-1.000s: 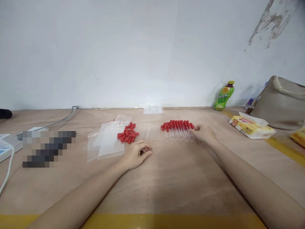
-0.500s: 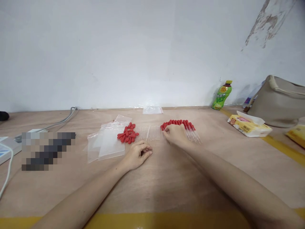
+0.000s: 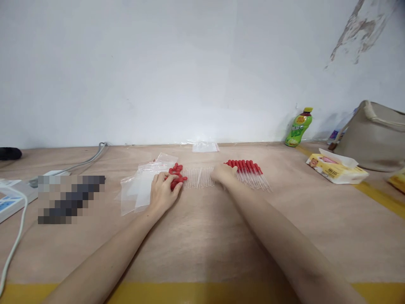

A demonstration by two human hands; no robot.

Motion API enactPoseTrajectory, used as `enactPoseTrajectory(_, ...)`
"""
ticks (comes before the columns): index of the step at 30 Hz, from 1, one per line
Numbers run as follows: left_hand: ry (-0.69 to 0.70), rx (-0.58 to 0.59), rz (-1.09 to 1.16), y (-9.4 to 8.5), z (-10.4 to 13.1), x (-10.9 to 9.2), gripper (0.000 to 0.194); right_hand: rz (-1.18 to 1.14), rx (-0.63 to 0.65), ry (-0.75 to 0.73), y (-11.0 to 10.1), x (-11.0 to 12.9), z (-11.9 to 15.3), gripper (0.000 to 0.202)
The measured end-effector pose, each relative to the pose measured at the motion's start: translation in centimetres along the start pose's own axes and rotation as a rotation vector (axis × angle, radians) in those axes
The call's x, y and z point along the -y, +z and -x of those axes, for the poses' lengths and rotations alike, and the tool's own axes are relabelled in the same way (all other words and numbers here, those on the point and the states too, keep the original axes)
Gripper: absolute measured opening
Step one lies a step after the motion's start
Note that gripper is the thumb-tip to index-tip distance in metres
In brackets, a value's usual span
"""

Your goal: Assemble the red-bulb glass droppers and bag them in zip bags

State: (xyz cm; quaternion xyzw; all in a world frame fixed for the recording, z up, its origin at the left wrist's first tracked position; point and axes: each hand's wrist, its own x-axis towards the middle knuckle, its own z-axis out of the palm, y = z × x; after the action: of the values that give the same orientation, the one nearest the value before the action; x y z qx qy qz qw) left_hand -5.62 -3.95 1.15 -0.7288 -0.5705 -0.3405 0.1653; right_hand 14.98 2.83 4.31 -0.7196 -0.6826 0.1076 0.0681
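My left hand [image 3: 163, 194] lies over a loose pile of red rubber bulbs [image 3: 176, 168], thumb and fingers closing on one bulb at the pile's right side. Right beside the pile, a row of thin clear tubes [image 3: 198, 177], which look like dropper pipettes, lies side by side on the table. At the right end of that row is my right hand [image 3: 224, 175]; its fingers are blurred and partly hidden, so I cannot see whether they hold a tube. Further right, droppers with red bulbs [image 3: 250, 172] fitted on their far ends lie in a slanting row, partly covered by that hand.
Clear zip bags [image 3: 142, 177] lie beneath and left of the pile, and another bag [image 3: 205, 147] by the wall. A green bottle [image 3: 299, 127], a tissue pack [image 3: 337, 166] and a beige bag [image 3: 370, 135] stand at right. A power strip [image 3: 19, 196] and cables are at left.
My left hand has moved left and forward onto the red bulbs and taken hold of one. My right hand has shifted left from the fitted droppers to the bare tubes. The view has turned slightly left.
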Motion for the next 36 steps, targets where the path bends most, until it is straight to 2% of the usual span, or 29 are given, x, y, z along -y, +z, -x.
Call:
enactPoseTrajectory(6, -0.012, 0.028, -0.027, 1.0, -0.2, -0.3, 0.022, -0.032, 0.014, 0.038, 0.2, 0.6, -0.4, 0.024)
enactPoseTrajectory(11, -0.04, 0.055, 0.014, 1.6, -0.5, -0.3, 0.014, -0.057, -0.018, 0.003, -0.2, 0.5, 0.2, 0.024)
enactPoseTrajectory(14, -0.041, 0.037, 0.067, 1.4, -0.6, -0.2, 0.013, -0.067, -0.081, -0.073, -0.8, -0.4, 1.6, 0.021)
enactPoseTrajectory(17, -0.028, -0.024, 0.181, 0.8, -0.6, -0.6, 0.012, -0.099, -0.163, -0.193, -0.8, -2.5, 3.7, 0.023)
enactPoseTrajectory(19, -0.01, -0.04, 0.305, 0.4, -0.3, -1.3, 0.012, -0.223, -0.269, -0.408, -0.2, -4.4, 5.2, 0.022)
enactPoseTrajectory(21, 0.004, 0.006, 0.449, -0.1, 0.1, -2.3, 0.014, -0.304, -0.307, -0.605, 0.9, -6.2, 6.6, 0.021)
enactPoseTrajectory(22, 0.008, 0.043, 0.518, -0.3, 0.4, -2.9, 0.016, -0.315, -0.355, -0.656, 1.5, -7.0, 7.2, 0.021)
enactPoseTrajectory(26, 0.007, 0.174, 0.683, -1.0, 1.4, -5.1, 0.02, -0.363, -0.504, -0.727, 3.2, -8.6, 8.4, 0.027)
enactPoseTrajectory(29, 0.022, 0.229, 0.686, -0.9, 1.8, -5.8, 0.016, -0.409, -0.497, -0.716, 3.5, -8.4, 8.6, 0.024)
enactPoseTrajectory(33, 0.003, 0.265, 0.692, 0.1, 2.3, -5.6, 0.012, -0.372, -0.449, -0.72, 2.9, -7.8, 9.1, 0.02)
enactPoseTrajectory(36, -0.034, 0.278, 0.777, 0.7, 2.5, -5.2, 0.031, -0.335, -0.435, -0.766, 2.5, -7.7, 9.5, 0.019)
